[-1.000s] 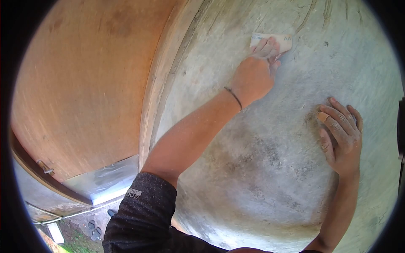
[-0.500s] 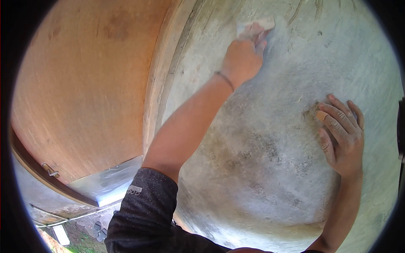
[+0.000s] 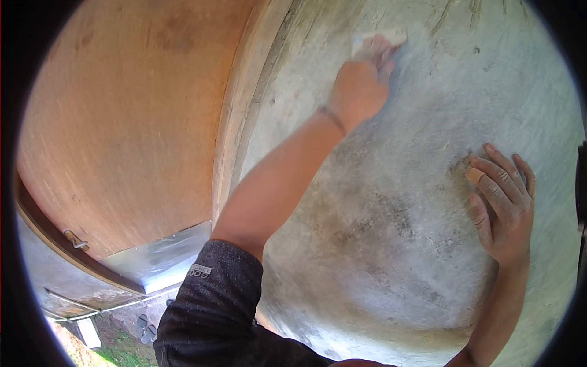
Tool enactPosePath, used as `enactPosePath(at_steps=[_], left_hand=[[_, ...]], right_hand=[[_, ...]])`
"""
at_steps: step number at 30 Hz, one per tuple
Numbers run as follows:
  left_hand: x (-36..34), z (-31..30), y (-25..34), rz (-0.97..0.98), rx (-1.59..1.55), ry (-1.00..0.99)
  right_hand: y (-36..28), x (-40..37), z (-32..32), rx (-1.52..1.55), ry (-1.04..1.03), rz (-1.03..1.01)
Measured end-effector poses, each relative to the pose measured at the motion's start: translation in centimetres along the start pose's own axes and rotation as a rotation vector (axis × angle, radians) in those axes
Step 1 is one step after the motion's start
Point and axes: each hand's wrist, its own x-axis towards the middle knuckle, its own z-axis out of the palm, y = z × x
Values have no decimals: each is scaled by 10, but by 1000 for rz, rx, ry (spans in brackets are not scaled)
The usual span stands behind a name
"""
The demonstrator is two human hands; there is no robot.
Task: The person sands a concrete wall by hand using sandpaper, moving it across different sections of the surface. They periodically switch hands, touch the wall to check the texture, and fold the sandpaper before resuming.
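High on the grey, stained wall (image 3: 428, 122), my left hand (image 3: 361, 85) grips a pale, flat rectangular piece (image 3: 394, 37) and presses it against the surface. Blur hides whether that piece is sandpaper or a thin blade. My right hand (image 3: 504, 208) lies lower on the same wall, at the right, palm down with its fingers spread. Whitish dust covers its fingers, and an orange-tan wrap is around one of them. A dark rough spot (image 3: 460, 166) is just left of its fingertips.
A brown wooden door (image 3: 122, 122) with a metal latch (image 3: 75, 240) and a metal sheet along its lower edge (image 3: 165, 251) stands at the left, beside the frame (image 3: 244, 92). Sandals (image 3: 145, 330) and a white rectangular object (image 3: 88, 333) lie on the ground below.
The whole view has shifted slightly, so the wall, door and both hands appear a little farther right and down. My left hand still holds the pale piece at the wall; my right hand stays flat.
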Motion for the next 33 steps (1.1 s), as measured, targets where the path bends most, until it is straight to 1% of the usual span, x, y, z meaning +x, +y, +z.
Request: enactPosePath(at_steps=[1,3,5,6,9,10,11,12,13,15,17,19,20,21,23,25,26,28,29,31,33], left_hand=[[-21,11,-15,-1,5,-4],[-66,28,-40,265,-8,196],[-71,26,-39,275,22,175],[-71,25,-40,271,50,168],[-11,21,-38,291,75,255],[0,7,-21,281,74,255],[11,-13,6,-31,90,29],[14,-24,18,-342,101,-199],[8,-25,14,-350,96,-199],[-19,-20,3,-257,-59,-201],[-67,17,-45,204,-68,72],[-103,22,-40,212,-43,67],[-110,24,-39,211,-29,66],[-99,27,-43,216,-28,76],[-56,34,-53,369,166,298],[-5,11,-29,138,-16,111],[10,1,-18,131,-24,113],[23,-13,-5,-139,100,-96],[14,-8,-12,-145,100,-100],[-25,10,-38,165,-110,153],[-81,21,-49,210,-54,161]], right_hand=[[0,0,0,6,1,4],[-1,-1,0,10,1,7],[-4,-1,1,7,0,20],[-3,2,1,3,-7,14],[-2,3,2,7,1,10],[-2,3,2,11,-6,4],[-1,3,2,-4,-12,-5],[0,3,2,-19,-19,-14],[0,3,3,-17,-26,-20],[1,2,4,-48,-16,-38],[1,2,3,-48,-18,-32],[-1,3,4,-46,-8,-26],[-1,4,4,-34,-7,-15],[-1,6,3,-28,-7,-11],[0,9,5,-33,0,-10],[-2,8,4,-30,-19,-7],[-2,8,4,-35,-20,-5],[-1,9,3,-34,-30,-10],[0,9,4,-42,-25,-18],[-1,8,4,-44,-18,-19],[-2,9,4,-28,0,-15]])
